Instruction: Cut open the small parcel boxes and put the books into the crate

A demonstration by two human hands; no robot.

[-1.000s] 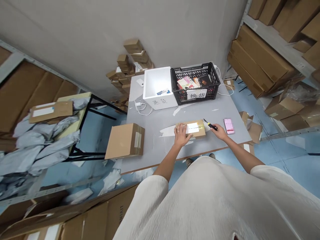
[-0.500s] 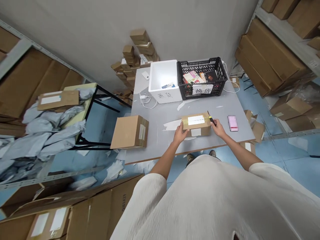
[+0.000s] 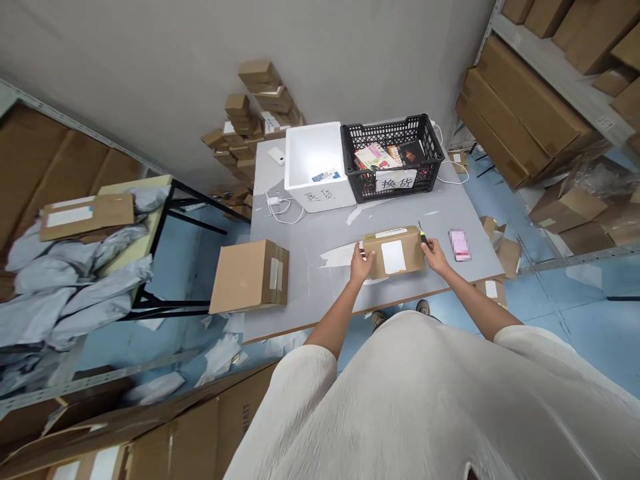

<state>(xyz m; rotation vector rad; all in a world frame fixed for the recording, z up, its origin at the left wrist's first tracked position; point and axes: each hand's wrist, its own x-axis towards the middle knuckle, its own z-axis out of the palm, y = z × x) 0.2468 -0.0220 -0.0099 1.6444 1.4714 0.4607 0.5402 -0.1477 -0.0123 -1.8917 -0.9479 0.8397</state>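
A brown cardboard box point(image 3: 413, 253) with white labels is tilted over the grey table, its large label facing me. My left hand point(image 3: 361, 263) grips the box's left end, thumb on the near face and fingers round the far side. In my right hand point(image 3: 434, 255), at the box's right end, is a utility knife point(image 3: 423, 235) with a dark and yellow handle, its blade pointing away from me. Whether the right fingers also press the box is hard to tell. To the right of that hand lies a pink-screened phone point(image 3: 459, 245).
A white foam bin point(image 3: 320, 198) and a black plastic crate point(image 3: 393, 187) with books stand along the table's back. A larger carton point(image 3: 250, 275) sits at the left edge. Grey mailing bags point(image 3: 100, 267) pile up on a side table, and shelves of cartons flank both sides.
The box has been tipped, so its large label side now faces up towards me and its top label faces away. Both hands stay at its ends. The camera view has shifted slightly.
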